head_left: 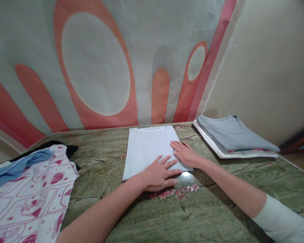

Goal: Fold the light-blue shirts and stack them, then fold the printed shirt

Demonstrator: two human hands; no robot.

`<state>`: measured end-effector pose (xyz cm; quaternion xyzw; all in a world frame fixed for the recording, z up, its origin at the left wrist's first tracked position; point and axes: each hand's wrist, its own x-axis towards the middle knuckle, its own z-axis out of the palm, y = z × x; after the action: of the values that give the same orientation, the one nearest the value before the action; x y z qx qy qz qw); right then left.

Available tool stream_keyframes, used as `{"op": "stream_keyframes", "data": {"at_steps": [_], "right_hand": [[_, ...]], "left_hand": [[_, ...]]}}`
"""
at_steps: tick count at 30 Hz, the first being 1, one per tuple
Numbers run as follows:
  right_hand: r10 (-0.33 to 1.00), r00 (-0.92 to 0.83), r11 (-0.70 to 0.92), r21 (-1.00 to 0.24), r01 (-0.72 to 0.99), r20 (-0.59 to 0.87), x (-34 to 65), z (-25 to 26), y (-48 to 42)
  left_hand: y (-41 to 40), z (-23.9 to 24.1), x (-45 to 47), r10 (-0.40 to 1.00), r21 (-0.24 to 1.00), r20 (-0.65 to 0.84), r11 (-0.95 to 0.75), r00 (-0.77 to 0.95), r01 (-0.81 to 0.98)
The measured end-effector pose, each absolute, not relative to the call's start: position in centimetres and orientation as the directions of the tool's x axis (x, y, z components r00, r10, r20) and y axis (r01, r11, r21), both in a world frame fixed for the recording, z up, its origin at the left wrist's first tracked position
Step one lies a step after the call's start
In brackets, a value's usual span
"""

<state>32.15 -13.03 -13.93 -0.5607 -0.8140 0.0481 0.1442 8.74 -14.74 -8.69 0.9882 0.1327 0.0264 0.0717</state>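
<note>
Left grip (155,173), fingers apart, and right grip (184,153), fingers straight, clamp nothing and rest on the folded white shirt (142,148) at frame centre; light, even outward strokes probably smooth it best without skewing.

Found no text, label, brand, number or sign legible with certainty. Noted on the printed cloth (39,194) a dark pink block (57,178) somewhat like a letter M, too blurred to confirm as lettering, among pink outlines and patches equally unreadable; noted also on the wall (142,40) orange rings (57,33) and round-topped bars (160,98), resembling O and I in outline but not established as characters. Recorded at the neckline of the pale shirt (147,148) faint marks, and at that of the grey shirt (233,135) a dark patch (235,116), all too small to read.
</note>
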Motion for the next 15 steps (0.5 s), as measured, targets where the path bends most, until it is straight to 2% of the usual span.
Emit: {"op": "stream_keyframes", "data": {"at_steps": [3,5,7,10,15], "right_hand": [[0.938,-0.258,0.326,-0.331,0.886,0.234,32.6,-13.5,-13.0],[0.933,-0.231,0.320,-0.345,0.882,0.276,32.1,-13.0,-14.0],[0.920,-0.278,0.360,-0.315,0.878,0.276,31.1,-12.5,-16.0],[0.904,-0.381,0.422,-0.261,0.868,0.195,29.1,-12.0,-20.0],[0.908,-0.400,0.418,-0.193,0.888,0.127,29.1,-11.8,-24.3]], "left_hand": [[-14.7,-9.2,8.8,0.320,0.146,0.044,-0.939,0.947,0.310],[-14.7,-9.6,8.9,0.357,0.132,0.050,-0.928,0.933,0.348],[-14.8,-9.9,9.0,0.378,0.116,0.049,-0.922,0.925,0.371],[-14.9,-10.1,9.1,0.386,0.109,0.051,-0.919,0.921,0.379],[-14.9,-9.7,9.0,0.363,0.118,0.035,-0.927,0.931,0.357]]}}
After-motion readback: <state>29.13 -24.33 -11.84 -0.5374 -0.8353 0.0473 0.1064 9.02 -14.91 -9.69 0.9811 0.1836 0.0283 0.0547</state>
